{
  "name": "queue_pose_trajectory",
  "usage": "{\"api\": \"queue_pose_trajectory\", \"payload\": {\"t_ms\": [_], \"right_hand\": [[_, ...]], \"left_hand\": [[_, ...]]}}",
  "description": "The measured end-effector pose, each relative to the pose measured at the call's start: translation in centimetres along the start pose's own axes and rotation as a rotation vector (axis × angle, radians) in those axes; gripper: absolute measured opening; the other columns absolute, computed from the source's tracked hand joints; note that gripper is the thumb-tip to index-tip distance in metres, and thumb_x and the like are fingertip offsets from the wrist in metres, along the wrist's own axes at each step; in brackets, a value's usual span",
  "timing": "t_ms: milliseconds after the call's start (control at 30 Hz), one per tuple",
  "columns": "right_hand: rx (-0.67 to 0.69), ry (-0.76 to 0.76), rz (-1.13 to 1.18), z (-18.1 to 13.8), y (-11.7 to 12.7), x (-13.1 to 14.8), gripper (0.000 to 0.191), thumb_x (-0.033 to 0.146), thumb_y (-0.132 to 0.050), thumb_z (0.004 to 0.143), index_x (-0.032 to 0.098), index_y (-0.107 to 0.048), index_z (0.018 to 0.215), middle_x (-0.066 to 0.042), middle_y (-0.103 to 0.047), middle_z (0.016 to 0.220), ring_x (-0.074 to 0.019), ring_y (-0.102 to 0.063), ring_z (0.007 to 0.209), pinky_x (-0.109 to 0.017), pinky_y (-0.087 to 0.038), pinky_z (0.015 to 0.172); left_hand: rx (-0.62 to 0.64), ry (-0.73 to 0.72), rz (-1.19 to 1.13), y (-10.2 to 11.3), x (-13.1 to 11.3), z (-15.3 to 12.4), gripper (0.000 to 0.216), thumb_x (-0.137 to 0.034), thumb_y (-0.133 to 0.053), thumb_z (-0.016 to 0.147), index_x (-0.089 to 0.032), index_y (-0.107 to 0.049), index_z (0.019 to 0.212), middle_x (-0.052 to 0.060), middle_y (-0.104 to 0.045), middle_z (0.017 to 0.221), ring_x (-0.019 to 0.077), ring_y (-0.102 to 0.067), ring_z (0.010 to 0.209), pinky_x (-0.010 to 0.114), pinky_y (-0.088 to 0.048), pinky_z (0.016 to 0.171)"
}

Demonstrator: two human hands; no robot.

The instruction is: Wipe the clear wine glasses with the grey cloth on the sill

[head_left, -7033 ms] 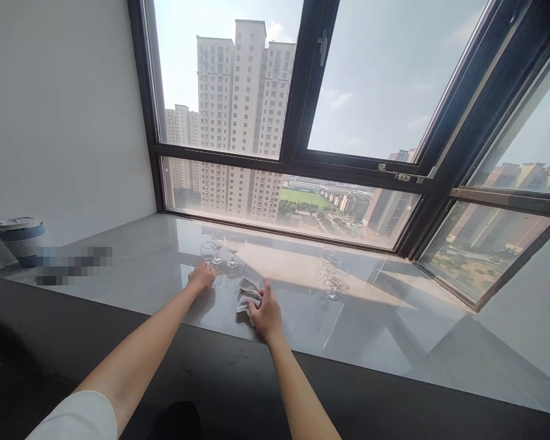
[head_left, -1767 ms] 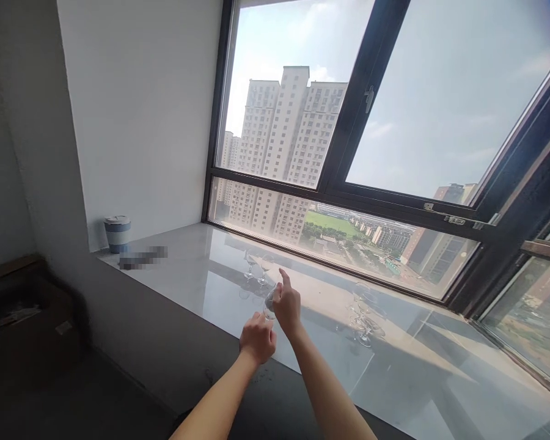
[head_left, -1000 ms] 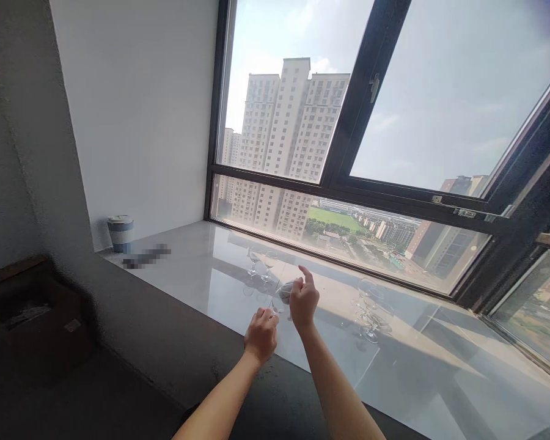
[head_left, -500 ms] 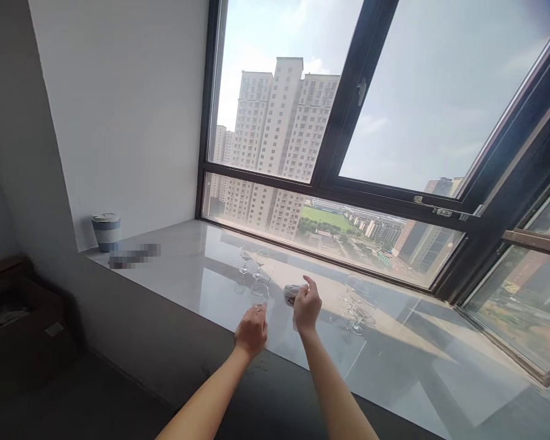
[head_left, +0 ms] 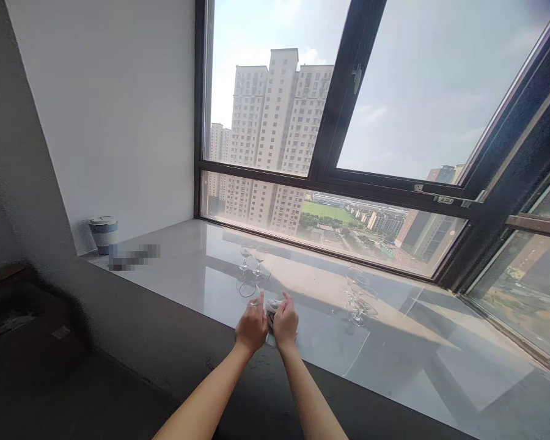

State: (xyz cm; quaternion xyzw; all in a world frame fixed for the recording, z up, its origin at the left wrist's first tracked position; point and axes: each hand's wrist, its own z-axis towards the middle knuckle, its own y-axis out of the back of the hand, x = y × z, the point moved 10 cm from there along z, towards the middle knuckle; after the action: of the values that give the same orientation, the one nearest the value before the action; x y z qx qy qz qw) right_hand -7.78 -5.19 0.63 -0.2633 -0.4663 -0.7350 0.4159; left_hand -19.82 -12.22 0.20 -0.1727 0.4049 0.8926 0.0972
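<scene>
My left hand [head_left: 252, 325] is closed around a clear stemmed glass [head_left: 247, 296], whose round rim shows tilted above the fingers. Close beside it, my right hand [head_left: 286, 321] grips a pale grey-white cloth [head_left: 272, 313] that bunches out between the two hands. The cloth is right by the glass; whether they touch is hard to tell. Both hands are over the front part of a glossy pale windowsill [head_left: 183, 269]. Beyond them, a stemmed glass [head_left: 244, 261] and another stemmed glass [head_left: 258, 263] stand upright near the window.
More clear glasses [head_left: 357, 311] form a group to the right on the sill, partly lost in glare. A lidded cup [head_left: 104, 235] with a blue band stands by the left wall, near a pixelated patch. A dark-framed window [head_left: 318, 174] runs along the back.
My right hand has moved left with the cloth, up against my left hand. The glass in my left hand has tipped so that its rim leans left.
</scene>
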Motion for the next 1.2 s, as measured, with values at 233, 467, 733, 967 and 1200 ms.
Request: {"api": "queue_pose_trajectory", "payload": {"t_ms": [233, 467, 733, 967, 1200], "right_hand": [[0.107, 0.034, 0.065, 0.2, -1.1, 0.9, 0.046, 0.028, -0.028, 0.091, 0.011, -0.06, 0.12, -0.014, -0.069, 0.11, -0.0231, -0.066, 0.096, -0.03, -0.047, 0.079], [0.133, 0.06, -0.135, 0.2, 0.9, 2.9, 0.049, 0.028, -0.025, 0.096, 0.011, -0.044, 0.138, -0.013, -0.072, 0.092, -0.0233, -0.067, 0.079, -0.029, -0.041, 0.067], [0.047, 0.271, -0.07, 0.0, 3.4, 6.4, 0.055, 0.043, -0.038, 0.095, 0.016, -0.031, 0.142, -0.008, -0.068, 0.101, -0.0226, -0.064, 0.091, -0.034, -0.043, 0.081], [0.291, 0.49, 0.03, -1.8, 0.7, 10.3, 0.089, 0.037, -0.063, 0.08, 0.021, -0.01, 0.149, -0.013, -0.055, 0.131, -0.0266, -0.057, 0.114, -0.037, -0.046, 0.087], [0.386, 0.43, -0.117, -1.7, -1.9, 10.8, 0.089, 0.026, -0.065, 0.076, 0.029, -0.012, 0.148, -0.004, -0.065, 0.116, -0.0207, -0.066, 0.09, -0.03, -0.046, 0.074]], "left_hand": [[0.01, 0.018, 0.007, -0.4, 0.3, -0.1, 0.052, -0.021, -0.027, 0.095, -0.015, -0.031, 0.147, 0.014, -0.052, 0.139, 0.0264, -0.045, 0.132, 0.041, -0.046, 0.1], [-0.014, 0.0, 0.024, -0.4, 0.3, 0.0, 0.052, -0.018, -0.029, 0.094, -0.015, -0.032, 0.146, 0.012, -0.054, 0.137, 0.0247, -0.049, 0.129, 0.039, -0.045, 0.1], [-0.018, -0.001, 0.036, -0.3, 0.2, 0.0, 0.049, -0.017, -0.032, 0.093, -0.014, -0.037, 0.142, 0.013, -0.057, 0.132, 0.0242, -0.05, 0.127, 0.038, -0.046, 0.099], [0.08, -0.242, 0.238, -2.0, -1.7, -0.1, 0.059, -0.011, -0.043, 0.085, -0.019, -0.039, 0.143, 0.012, -0.05, 0.141, 0.0256, -0.042, 0.134, 0.044, -0.037, 0.11], [0.036, -0.292, 0.292, -1.6, -2.4, -0.2, 0.064, -0.009, -0.044, 0.085, -0.019, -0.033, 0.147, 0.012, -0.045, 0.146, 0.0287, -0.037, 0.138, 0.045, -0.033, 0.114]]}}
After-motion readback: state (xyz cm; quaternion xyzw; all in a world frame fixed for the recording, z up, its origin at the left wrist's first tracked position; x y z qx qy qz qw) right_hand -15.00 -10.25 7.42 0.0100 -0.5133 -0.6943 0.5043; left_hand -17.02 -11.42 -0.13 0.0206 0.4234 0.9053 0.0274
